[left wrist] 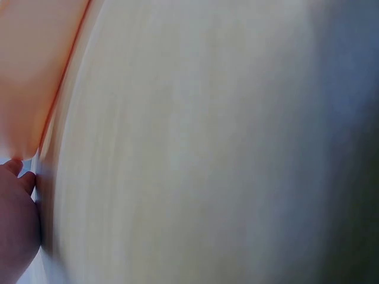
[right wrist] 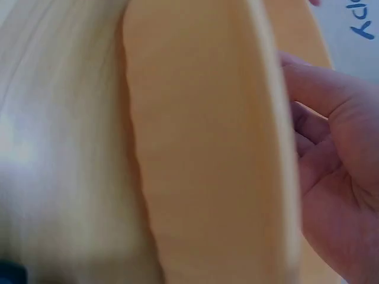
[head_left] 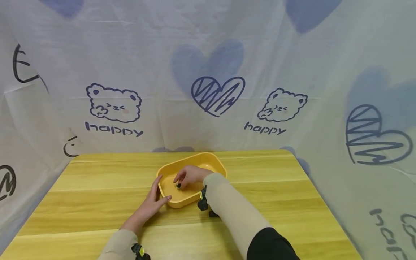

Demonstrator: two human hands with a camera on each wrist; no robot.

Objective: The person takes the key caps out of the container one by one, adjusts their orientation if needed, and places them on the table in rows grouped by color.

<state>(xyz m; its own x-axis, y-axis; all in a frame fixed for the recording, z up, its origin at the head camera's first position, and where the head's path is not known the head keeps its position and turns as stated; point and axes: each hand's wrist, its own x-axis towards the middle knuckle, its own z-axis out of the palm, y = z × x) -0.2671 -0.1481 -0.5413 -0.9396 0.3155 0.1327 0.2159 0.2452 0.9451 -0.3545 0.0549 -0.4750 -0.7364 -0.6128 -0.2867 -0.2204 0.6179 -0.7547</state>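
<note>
A yellow-orange plastic tray with rounded corners sits on the wooden table. My left hand rests against its left end, fingers straight along the outside and thumb at the near rim. In the left wrist view the left hand touches the tray's side. Reaching inside the tray, my right hand has curled fingers and pinches a small dark object; its kind is too small to tell. The right wrist view shows the right hand behind the tray's wall, which hides the fingertips.
The wooden table spreads around the tray. A small black item shows beside the right forearm; what it is I cannot tell. A pale cloth printed with hearts and bears hangs behind the table and along its sides.
</note>
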